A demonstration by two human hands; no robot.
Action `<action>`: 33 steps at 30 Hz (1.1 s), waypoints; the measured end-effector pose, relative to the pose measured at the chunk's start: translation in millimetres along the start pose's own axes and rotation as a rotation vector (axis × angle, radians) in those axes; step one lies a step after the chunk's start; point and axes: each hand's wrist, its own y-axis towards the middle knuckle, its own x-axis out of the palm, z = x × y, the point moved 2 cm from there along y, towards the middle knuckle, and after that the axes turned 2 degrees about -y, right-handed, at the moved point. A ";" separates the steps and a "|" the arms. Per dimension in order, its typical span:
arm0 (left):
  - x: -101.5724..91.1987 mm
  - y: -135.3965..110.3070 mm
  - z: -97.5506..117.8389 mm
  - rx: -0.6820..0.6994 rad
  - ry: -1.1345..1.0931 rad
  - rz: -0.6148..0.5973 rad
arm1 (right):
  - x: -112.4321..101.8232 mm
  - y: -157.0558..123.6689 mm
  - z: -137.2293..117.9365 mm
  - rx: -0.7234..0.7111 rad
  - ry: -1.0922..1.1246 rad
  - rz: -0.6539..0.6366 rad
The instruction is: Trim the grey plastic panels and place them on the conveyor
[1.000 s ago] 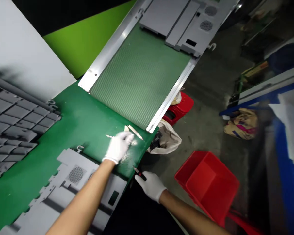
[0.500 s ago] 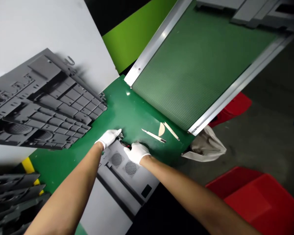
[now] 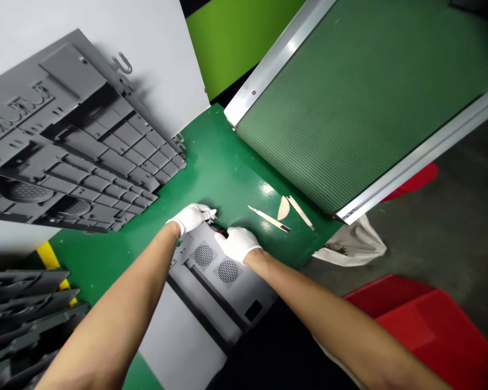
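Note:
My left hand (image 3: 191, 218), in a white glove, rests at the upper corner of a grey moulded plastic panel (image 3: 217, 271) with round vent grilles, on a green work surface (image 3: 223, 162). My right hand (image 3: 239, 244), also gloved, is shut on a small red-and-black knife (image 3: 220, 231), partly hidden by my fingers. Right of my hands lie a slim metal blade (image 3: 268, 218), a pale crescent offcut (image 3: 283, 208) and a long pale strip (image 3: 300, 212). Neither hand touches them.
A ribbed green sheet in an aluminium frame (image 3: 341, 114) lies at the upper right. A larger grey panel (image 3: 77, 135) lies at left, with stacked grey panels (image 3: 20, 319) below. A white sack (image 3: 353, 244) and a red crate (image 3: 423, 319) are on the floor at right.
My hands have come together at the grey panel's corner, with the knife between them. The view has swung, bringing the large left panel into sight. The blades on the green surface stay put.

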 end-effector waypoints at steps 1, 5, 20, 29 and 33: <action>0.4 0.4 -0.5 -0.002 0.005 -0.015 | -1.5 2.2 -1.3 -0.007 -0.012 0.003; 4.8 4.4 -1.1 -0.031 0.042 -0.070 | -2.6 8.9 -6.6 -0.049 -0.092 0.002; 10.7 -10.5 3.9 0.023 -0.135 -0.002 | 7.8 -1.2 -15.2 -0.066 -0.198 0.099; 18.1 27.5 15.4 -0.338 0.302 0.063 | 7.0 -10.1 -6.0 -0.023 -0.229 0.073; -14.7 -9.1 26.6 -0.128 -0.025 0.348 | -6.0 -26.7 16.3 0.064 -0.041 0.041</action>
